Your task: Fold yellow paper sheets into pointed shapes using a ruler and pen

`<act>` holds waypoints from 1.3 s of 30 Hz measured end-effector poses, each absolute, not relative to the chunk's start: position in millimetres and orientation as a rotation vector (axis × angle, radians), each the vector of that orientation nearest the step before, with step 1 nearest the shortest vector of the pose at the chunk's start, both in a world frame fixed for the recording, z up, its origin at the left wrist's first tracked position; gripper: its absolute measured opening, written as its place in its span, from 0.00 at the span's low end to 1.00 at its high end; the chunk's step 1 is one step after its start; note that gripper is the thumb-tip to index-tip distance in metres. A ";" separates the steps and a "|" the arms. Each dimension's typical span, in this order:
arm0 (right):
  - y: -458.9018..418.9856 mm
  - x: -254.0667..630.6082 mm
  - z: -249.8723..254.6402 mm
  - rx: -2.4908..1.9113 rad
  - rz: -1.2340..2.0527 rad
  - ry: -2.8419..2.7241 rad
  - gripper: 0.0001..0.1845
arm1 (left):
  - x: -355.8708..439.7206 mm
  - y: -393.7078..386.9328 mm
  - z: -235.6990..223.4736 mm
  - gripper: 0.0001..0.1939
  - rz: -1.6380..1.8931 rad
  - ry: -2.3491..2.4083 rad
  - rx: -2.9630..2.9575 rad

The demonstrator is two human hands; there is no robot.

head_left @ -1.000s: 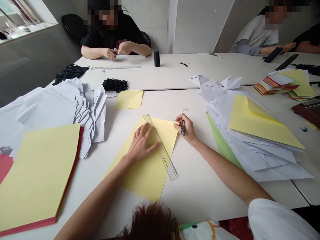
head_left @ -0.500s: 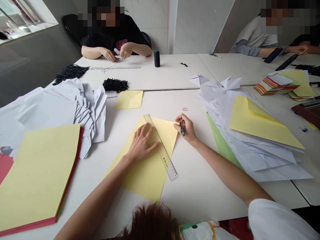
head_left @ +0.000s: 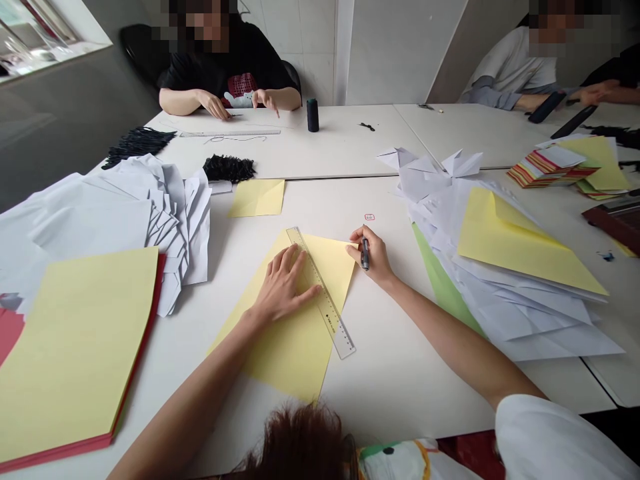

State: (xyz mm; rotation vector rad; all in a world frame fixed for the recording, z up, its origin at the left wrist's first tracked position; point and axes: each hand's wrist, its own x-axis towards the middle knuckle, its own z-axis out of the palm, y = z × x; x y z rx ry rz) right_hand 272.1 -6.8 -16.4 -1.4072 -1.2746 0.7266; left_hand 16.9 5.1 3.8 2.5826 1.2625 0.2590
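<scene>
A pale yellow sheet point(head_left: 290, 347) lies on the white table point(head_left: 400, 373) in front of me. A clear ruler point(head_left: 325, 300) rests slantwise across it. My left hand point(head_left: 283, 283) lies flat on the sheet with its fingers spread, pressing against the ruler's left edge. My right hand point(head_left: 373, 257) sits at the sheet's right corner, fingers closed round a dark pen point(head_left: 365, 253) that points down at the table.
A thick stack of yellow and red paper point(head_left: 75, 347) lies at my left, with white folded sheets point(head_left: 150, 207) behind it. A pile of white, green and yellow sheets point(head_left: 505, 267) fills the right. A small yellow square point(head_left: 257, 198), black tassels point(head_left: 230, 168), a black spool point(head_left: 313, 115) and other people's hands lie farther off.
My hands, the ruler and the sheet have stayed put. The person across the table has moved their hands apart and laid them on the table.
</scene>
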 end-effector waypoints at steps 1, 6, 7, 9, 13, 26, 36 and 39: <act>-6.7 272.2 -16.8 -1.409 0.728 -1.275 0.10 | 16.7 5.0 3.4 0.47 0.268 1.255 2.592; -5.3 273.6 -18.8 -1.416 0.727 -1.283 0.11 | 16.7 4.6 2.8 0.49 0.280 1.244 2.610; -5.1 273.9 -19.1 -1.413 0.726 -1.286 0.11 | 17.0 4.5 3.1 0.49 0.276 1.248 2.609; -5.0 274.1 -19.2 -1.404 0.725 -1.291 0.11 | 17.4 4.4 3.7 0.50 0.263 1.257 2.606; -5.3 273.7 -18.8 -1.411 0.723 -1.289 0.11 | 17.5 4.2 4.1 0.50 0.254 1.259 2.609; -5.2 273.7 -17.8 -1.397 0.715 -1.290 0.11 | 17.6 4.0 4.3 0.49 0.275 1.245 2.607; -4.7 273.5 -18.6 -1.407 0.724 -1.283 0.11 | 17.9 3.8 5.5 0.50 0.223 1.271 2.621; -4.7 273.5 -18.5 -1.406 0.724 -1.282 0.11 | 17.6 4.2 4.8 0.51 0.207 1.274 2.621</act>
